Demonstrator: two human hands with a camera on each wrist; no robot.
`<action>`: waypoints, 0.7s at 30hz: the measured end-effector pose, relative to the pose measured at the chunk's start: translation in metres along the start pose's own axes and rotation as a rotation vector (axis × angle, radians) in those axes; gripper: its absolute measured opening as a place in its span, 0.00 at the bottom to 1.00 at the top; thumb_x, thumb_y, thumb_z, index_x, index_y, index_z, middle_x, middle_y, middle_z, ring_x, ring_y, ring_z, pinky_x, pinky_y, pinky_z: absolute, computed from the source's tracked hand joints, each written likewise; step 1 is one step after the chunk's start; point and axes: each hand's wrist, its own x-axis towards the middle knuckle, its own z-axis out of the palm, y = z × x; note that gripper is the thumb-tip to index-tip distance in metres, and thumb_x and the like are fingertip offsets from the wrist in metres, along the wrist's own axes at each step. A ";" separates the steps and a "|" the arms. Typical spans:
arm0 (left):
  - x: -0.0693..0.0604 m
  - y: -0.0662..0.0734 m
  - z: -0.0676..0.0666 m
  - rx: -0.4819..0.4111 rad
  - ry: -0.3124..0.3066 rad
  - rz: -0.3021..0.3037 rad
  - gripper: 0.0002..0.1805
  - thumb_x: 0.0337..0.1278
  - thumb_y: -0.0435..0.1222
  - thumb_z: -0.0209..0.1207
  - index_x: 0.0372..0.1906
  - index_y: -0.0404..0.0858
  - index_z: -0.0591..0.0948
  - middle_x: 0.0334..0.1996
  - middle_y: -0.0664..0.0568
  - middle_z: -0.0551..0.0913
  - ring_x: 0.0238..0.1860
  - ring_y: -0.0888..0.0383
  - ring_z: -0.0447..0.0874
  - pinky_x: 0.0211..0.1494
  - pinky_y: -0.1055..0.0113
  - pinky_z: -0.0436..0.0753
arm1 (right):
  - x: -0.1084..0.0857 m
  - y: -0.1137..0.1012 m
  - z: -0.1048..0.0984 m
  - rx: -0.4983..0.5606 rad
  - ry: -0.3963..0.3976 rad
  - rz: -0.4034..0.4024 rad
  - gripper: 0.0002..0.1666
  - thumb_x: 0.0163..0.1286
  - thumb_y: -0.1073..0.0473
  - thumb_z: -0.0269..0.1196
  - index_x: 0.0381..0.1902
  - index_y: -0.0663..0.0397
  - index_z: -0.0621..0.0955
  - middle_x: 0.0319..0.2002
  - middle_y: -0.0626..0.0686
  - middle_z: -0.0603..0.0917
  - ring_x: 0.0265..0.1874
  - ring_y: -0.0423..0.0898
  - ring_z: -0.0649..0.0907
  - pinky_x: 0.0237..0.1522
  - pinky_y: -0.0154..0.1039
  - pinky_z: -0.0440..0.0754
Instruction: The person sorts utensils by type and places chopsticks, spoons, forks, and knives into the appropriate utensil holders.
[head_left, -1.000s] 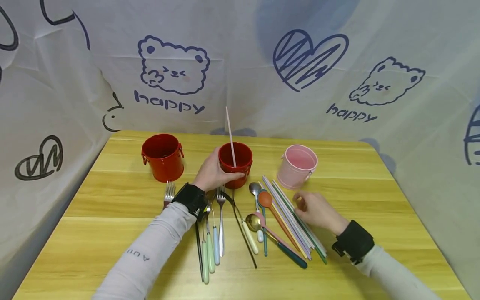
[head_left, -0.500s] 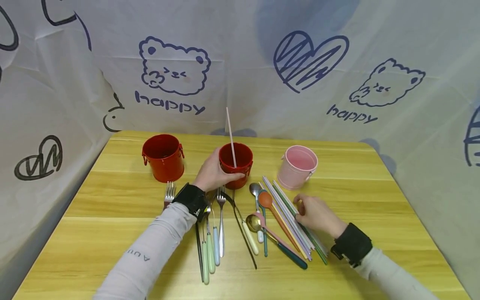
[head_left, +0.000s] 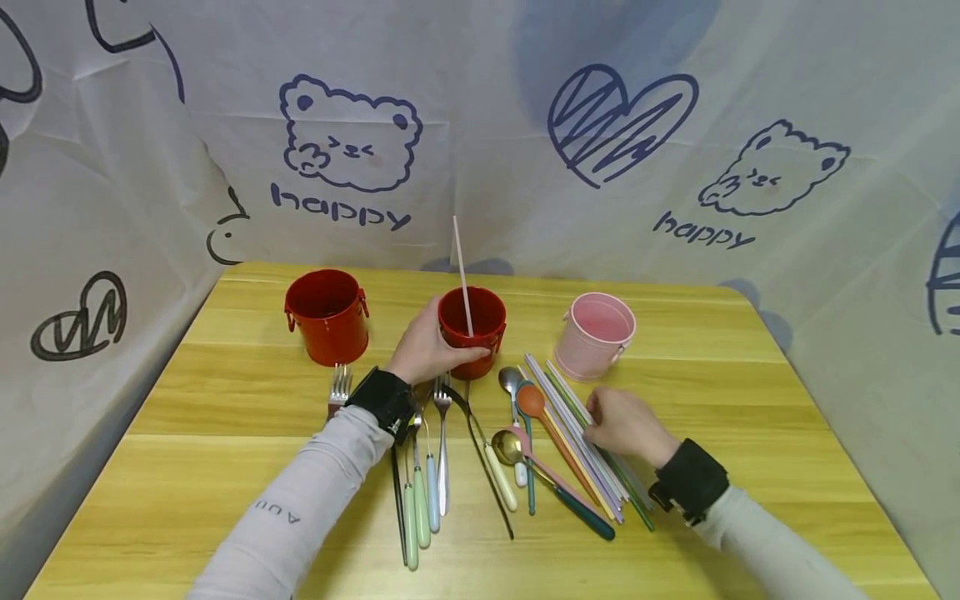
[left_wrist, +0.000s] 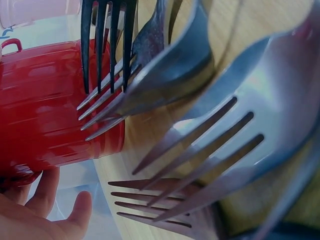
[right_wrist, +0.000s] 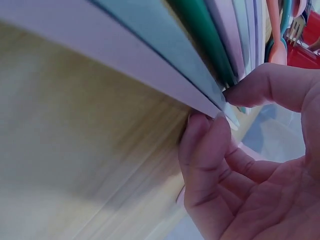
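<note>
My left hand grips the middle red bucket, thumb across its front; one pale pink stick stands inside it. In the left wrist view, fingers curl by the red bucket wall. Just in front of the pink bucket, my right hand is at the upper part of a bundle of coloured sticks. The right wrist view has the thumb and bent fingers of this hand pinching the ends of a pale lilac stick and a pale blue one.
Another red bucket stands at the left. Forks and pale-handled cutlery lie below my left forearm. Several spoons, including an orange one and a gold one, lie left of the sticks. A drawn-on cloth hangs behind the table.
My right hand has shifted slightly left and down onto the sticks, and its fingers have come together there. The left hand and the middle red bucket have stayed in place.
</note>
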 end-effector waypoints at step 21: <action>-0.002 0.002 -0.001 0.016 -0.005 0.018 0.50 0.45 0.42 0.77 0.73 0.40 0.62 0.68 0.44 0.73 0.67 0.44 0.73 0.68 0.47 0.80 | 0.010 -0.005 -0.001 0.052 -0.043 0.055 0.14 0.51 0.63 0.71 0.30 0.58 0.75 0.23 0.50 0.73 0.22 0.45 0.71 0.25 0.36 0.66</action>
